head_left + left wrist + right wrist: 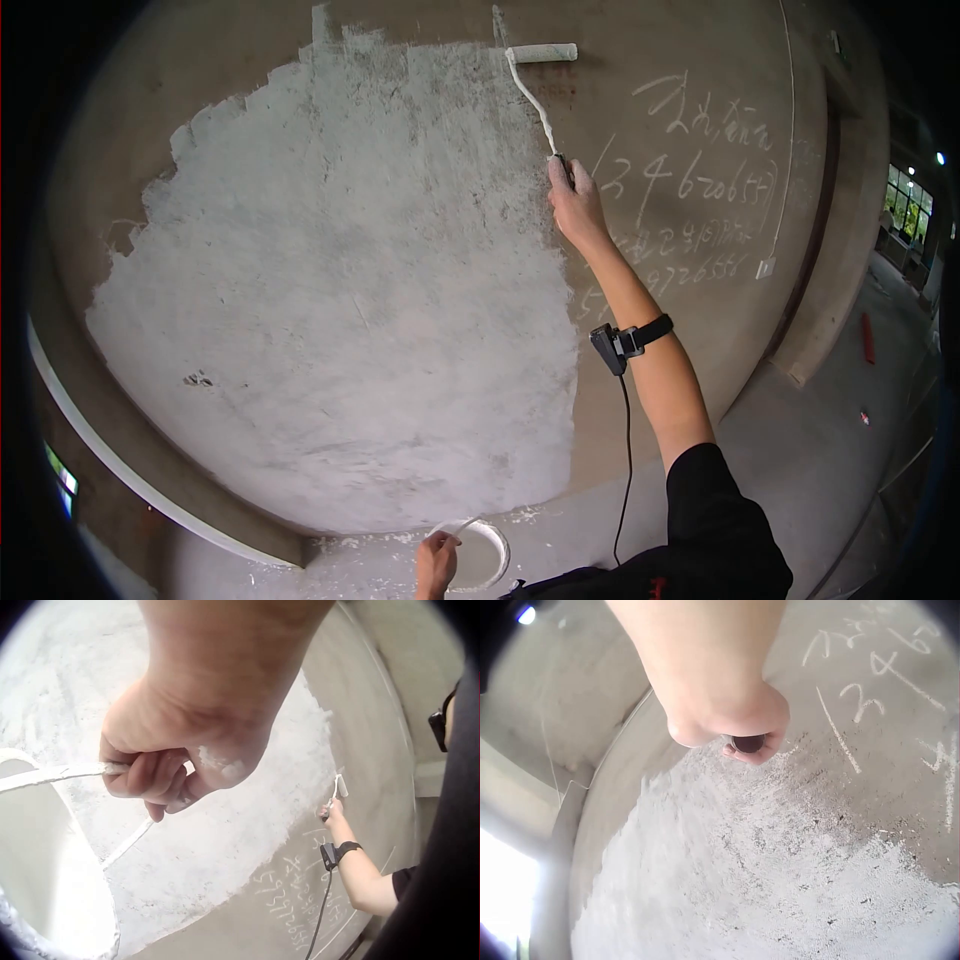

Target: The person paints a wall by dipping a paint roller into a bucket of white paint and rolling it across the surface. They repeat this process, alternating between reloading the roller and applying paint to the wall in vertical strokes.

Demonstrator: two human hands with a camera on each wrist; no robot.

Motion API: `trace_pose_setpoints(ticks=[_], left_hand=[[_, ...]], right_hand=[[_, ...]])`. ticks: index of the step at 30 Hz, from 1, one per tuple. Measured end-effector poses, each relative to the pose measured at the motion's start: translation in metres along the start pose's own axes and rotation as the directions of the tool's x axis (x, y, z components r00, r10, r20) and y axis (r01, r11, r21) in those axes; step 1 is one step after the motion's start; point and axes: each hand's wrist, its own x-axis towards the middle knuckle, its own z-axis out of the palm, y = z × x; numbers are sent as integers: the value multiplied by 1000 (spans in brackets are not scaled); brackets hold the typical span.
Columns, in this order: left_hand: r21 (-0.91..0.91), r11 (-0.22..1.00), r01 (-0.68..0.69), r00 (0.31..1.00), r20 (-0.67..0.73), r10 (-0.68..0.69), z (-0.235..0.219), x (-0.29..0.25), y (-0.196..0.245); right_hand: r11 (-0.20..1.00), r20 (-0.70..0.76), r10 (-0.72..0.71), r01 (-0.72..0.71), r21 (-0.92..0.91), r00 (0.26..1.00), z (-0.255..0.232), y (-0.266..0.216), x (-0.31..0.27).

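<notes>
My right hand [577, 205] grips the handle of a paint roller [542, 53], arm stretched up toward the wall. The white roller lies level at the upper right border of the white paint [380, 230], over bare grey-brown plaster. In the right wrist view the dark handle end [748, 743] shows inside the curled fingers. Low in the head view, my left hand [436, 562] holds the handle [60, 775] of a white paint bucket [497, 550]. White paint smears the left hand [187, 750] near the thumb. Pale paint shows inside the bucket, which hangs tilted in the left wrist view.
Chalk writing and numbers [680, 180] cover the bare wall right of the paint. A thin cable runs down to a wall socket [765, 267]. A curved ledge [150, 480] stands at lower left. A red object [867, 338] lies on the floor at right; paint spatters mark the floor below.
</notes>
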Motion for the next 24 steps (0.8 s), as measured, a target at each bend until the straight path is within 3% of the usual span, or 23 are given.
trace_pose_setpoints(ticks=[3, 5, 16, 22, 24], left_hand=[[22, 1000, -5, 1000, 4, 5, 4, 0, 2], [33, 999, -5, 1000, 9, 5, 7, 3, 2], [76, 997, 27, 1000, -4, -26, -1, 11, 14], [54, 998, 19, 1000, -21, -18, 0, 11, 14], [48, 999, 18, 1000, -23, -17, -1, 12, 10]], right_hand=[[989, 90, 105, -114, 95, 990, -6, -10, -13], [919, 188, 318, -351, 179, 929, -11, -28, -27], [888, 219, 353, -400, 229, 909, -17, 16, -95], [844, 251, 429, -484, 232, 868, -25, 23, -138], [833, 253, 487, -532, 155, 836, -29, 22, -154]])
